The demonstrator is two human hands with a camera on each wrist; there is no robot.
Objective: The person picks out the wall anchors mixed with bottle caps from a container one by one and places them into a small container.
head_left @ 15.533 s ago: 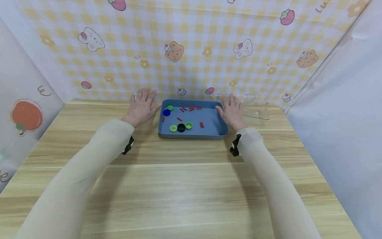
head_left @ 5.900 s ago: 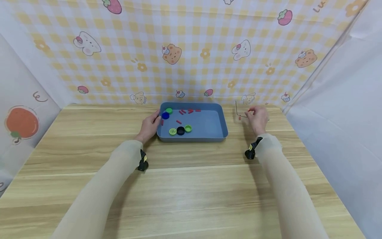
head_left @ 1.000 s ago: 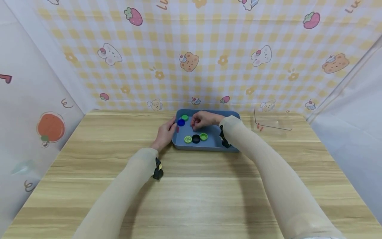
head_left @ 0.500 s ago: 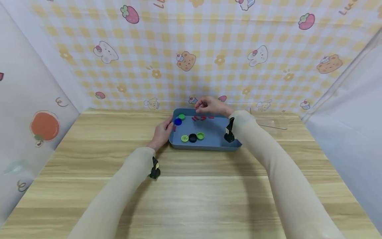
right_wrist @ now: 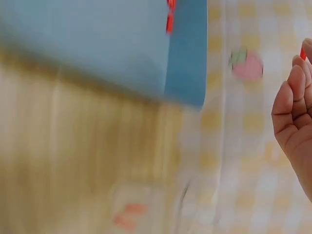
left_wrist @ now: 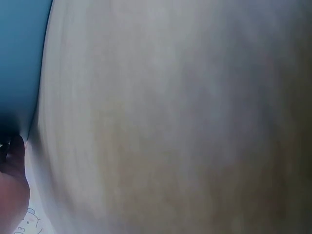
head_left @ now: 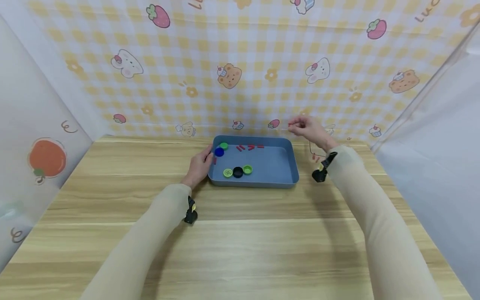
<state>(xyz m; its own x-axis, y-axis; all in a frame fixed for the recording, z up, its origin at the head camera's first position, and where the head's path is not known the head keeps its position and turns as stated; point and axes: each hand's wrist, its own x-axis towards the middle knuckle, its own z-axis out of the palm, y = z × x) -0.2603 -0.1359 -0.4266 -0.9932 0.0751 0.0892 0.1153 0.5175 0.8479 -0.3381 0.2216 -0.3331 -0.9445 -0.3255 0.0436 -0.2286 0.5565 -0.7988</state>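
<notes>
A grey-blue tray point(head_left: 275, 162) lies on the table. My left hand point(head_left: 197, 167) grips its left end, thumb at the wall; the left wrist view shows only part of that hand point(left_wrist: 13, 187). My right hand point(head_left: 312, 131) is raised past the tray's back right corner, pinching a small red stick point(right_wrist: 303, 53) between thumb and fingertips. More short red sticks point(head_left: 251, 147) lie toward the back of the tray. With them are round caps: green point(head_left: 223, 146), blue point(head_left: 219, 152), black point(head_left: 238, 172) and two light green, one of them a ring-like cap point(head_left: 247, 169).
A clear box point(right_wrist: 158, 204) stands right of the tray, partly hidden by my right arm in the head view. Red sticks point(head_left: 316, 158) lie in it. A checked cloth point(head_left: 255, 100) hangs behind the table, with white cloth point(head_left: 442, 125) at the sides.
My right hand has picked a red stick out of the tray, lifted it and carried it right, past the tray's edge. My left hand stays on the tray's left end.
</notes>
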